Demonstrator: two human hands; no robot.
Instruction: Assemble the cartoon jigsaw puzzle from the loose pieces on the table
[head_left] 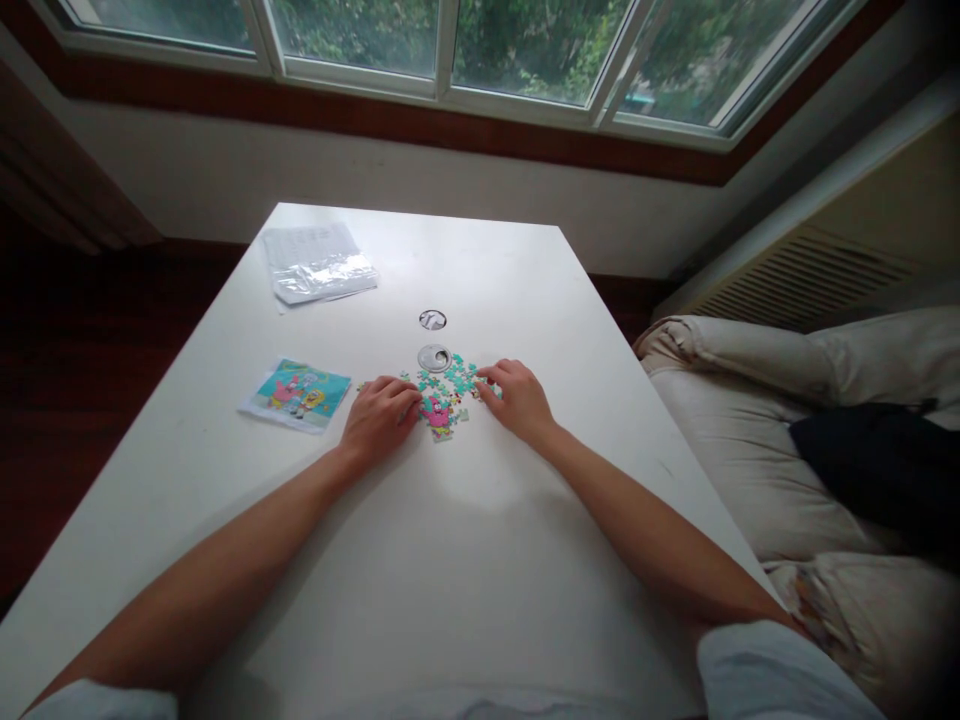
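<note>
On the white table (480, 280), a small joined part of a jigsaw puzzle (438, 414) shows a pink starfish figure. Loose teal puzzle pieces (459, 374) lie just beyond it and to its right. My left hand (381, 412) rests at the left edge of the joined part, fingers curled and pressed together, fingertips against the puzzle. Whatever lies under those fingertips is hidden. My right hand (519, 398) is over the right side of the loose pieces, its thumb and forefinger slightly apart. A few pieces show beside and beneath those two fingers.
Left of my left hand lies a picture packet (298, 394) with cartoon figures. A clear plastic sleeve with papers (319, 262) is at the far left. Two round table fittings (433, 358) sit behind the pieces. A pale sofa (750, 430) stands along the right.
</note>
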